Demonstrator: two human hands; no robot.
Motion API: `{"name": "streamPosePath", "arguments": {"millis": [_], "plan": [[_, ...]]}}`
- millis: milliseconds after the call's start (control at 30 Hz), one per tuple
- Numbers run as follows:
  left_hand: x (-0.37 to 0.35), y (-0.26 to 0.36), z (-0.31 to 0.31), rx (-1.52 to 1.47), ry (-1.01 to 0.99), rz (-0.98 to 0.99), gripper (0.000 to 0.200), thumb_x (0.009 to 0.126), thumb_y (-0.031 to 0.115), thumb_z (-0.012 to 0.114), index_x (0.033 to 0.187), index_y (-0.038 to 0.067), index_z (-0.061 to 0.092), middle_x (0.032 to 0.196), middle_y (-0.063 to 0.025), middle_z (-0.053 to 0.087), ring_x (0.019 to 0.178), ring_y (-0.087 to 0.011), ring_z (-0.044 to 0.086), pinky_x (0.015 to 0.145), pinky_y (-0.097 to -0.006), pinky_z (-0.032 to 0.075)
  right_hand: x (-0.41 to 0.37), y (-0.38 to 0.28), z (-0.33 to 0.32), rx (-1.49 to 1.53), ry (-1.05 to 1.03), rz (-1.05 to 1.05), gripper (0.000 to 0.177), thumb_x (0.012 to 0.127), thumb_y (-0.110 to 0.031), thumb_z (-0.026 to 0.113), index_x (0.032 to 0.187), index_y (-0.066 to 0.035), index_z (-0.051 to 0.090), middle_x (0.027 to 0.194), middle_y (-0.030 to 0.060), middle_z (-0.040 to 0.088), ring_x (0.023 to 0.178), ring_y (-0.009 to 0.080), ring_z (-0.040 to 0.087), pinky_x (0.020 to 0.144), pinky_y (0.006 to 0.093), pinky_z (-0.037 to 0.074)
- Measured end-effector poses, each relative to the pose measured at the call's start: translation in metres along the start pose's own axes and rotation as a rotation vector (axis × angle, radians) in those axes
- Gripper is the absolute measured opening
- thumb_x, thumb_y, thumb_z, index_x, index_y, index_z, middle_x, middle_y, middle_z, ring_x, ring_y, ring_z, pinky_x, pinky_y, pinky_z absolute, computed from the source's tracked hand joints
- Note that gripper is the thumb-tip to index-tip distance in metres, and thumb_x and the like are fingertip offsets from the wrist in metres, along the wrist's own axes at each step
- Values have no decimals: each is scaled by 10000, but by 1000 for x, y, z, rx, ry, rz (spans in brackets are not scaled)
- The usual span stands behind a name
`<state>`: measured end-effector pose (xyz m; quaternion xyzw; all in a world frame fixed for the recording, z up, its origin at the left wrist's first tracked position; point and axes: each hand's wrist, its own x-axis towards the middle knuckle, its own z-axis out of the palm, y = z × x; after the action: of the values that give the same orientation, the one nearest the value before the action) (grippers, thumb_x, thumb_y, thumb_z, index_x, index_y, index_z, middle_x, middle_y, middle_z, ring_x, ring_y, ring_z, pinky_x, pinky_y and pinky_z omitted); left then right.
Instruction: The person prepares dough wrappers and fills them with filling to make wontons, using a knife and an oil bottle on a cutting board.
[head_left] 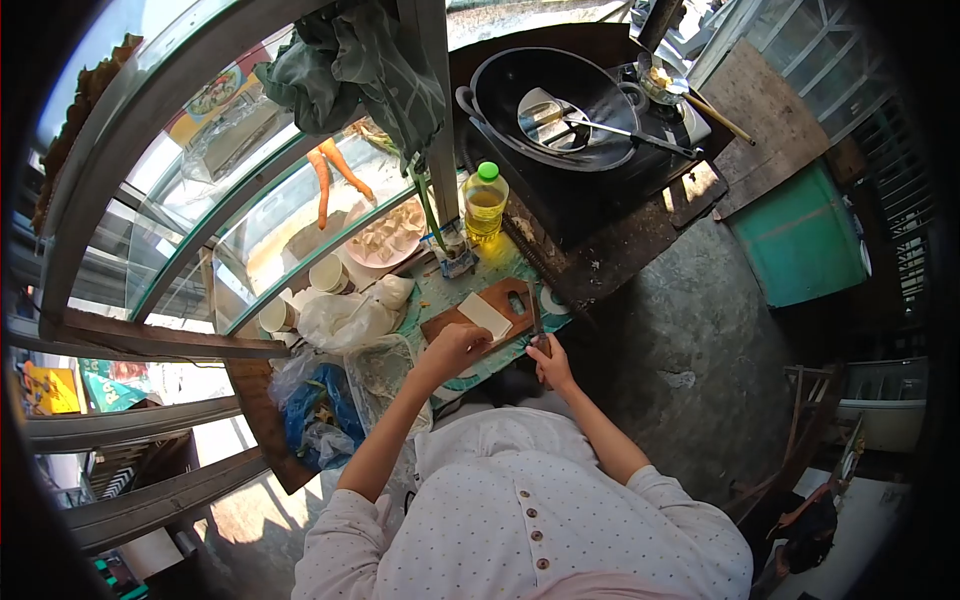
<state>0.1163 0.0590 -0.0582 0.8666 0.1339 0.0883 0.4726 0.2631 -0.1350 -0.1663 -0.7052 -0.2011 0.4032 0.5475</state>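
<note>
Crowding a green stall counter [497, 268]: cutting board [440, 325], oil bottle [485, 205], wok [580, 90].

Your pale flat slab [485, 315], maybe tofu, lies on the brown wooden board [500, 290]; your knife [534, 320] stands along its right edge, blade down.

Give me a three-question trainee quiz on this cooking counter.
1. True or false: the white slab lies on the wooden cutting board.
2. The cap of the oil bottle is: A red, B green, C blue.
3. Fill in: the right hand holds a ___.
Key: 1 true; 2 B; 3 knife.
</note>
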Motion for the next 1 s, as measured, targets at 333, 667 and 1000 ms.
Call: {"name": "streamPosePath", "arguments": {"millis": [333,667,1000], "plan": [[45,-108,47,143,237,-403,156,736,121,628,837,3,647,754,-179,632,713,-317,620,663,-391,490,19,-6,-1,24,216,168,153,818,-157,575,919,-66,505,643,35,525,368,96,449,326,250,342],[46,-104,40,510,371,-377,248,703,232,655,861,41,666,912,-134,580,868,-306,570,740,-397,471,1,0,12,-156,100,140,167,814,-160,584,921,-50,517,604,32,512,363,100,453,323,259,354],[48,-111,48,412,290,-340,209,693,207,666,856,77,682,882,-109,596,866,-294,555,746,-392,464,4,3,4,-149,133,154,169,821,-161,575,933,-51,514,628,28,520,378,102,461,333,257,362]]}}
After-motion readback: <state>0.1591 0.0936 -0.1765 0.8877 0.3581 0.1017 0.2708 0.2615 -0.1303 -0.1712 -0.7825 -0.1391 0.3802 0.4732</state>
